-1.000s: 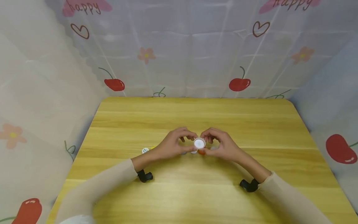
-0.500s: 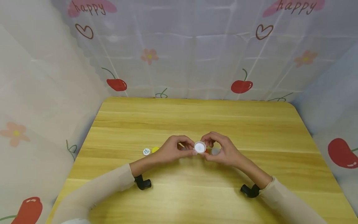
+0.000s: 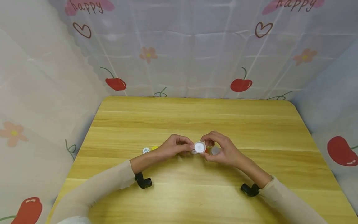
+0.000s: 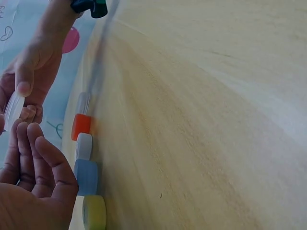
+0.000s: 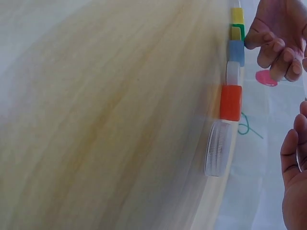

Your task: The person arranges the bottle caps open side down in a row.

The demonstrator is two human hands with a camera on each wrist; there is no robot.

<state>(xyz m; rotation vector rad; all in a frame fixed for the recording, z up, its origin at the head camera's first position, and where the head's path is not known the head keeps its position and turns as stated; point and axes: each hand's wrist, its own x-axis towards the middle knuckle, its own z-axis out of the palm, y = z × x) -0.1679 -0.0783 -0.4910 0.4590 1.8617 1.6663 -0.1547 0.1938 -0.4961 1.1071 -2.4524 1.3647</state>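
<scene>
In the head view a round white plastic bottle cap (image 3: 199, 147), its inner side up, is held above the table between both hands. My right hand (image 3: 225, 150) pinches its right rim between thumb and fingers. My left hand (image 3: 174, 147) has thumb and forefinger at the left rim, the thumb lying over the edge. From the left wrist the cap (image 4: 14, 111) looks translucent and stands edge-on, with the left fingertips (image 4: 36, 130) right below it. In the right wrist view the cap is cut off at the border, and the left hand's other fingers (image 5: 278, 55) curl loosely.
Below the hands runs a row of caps on the wooden table (image 3: 179, 193): a printed white one (image 3: 146, 150), yellow (image 3: 154, 148), blue (image 4: 86, 177), white (image 5: 233, 73), orange-red (image 5: 231, 102) and a clear ribbed one (image 5: 218, 148). Patterned curtains (image 3: 179, 68) surround the table.
Both hands and the cap have come slightly lower in the head view. The left thumb has shifted up along the rim toward the forefinger, while the right hand keeps its pinch.
</scene>
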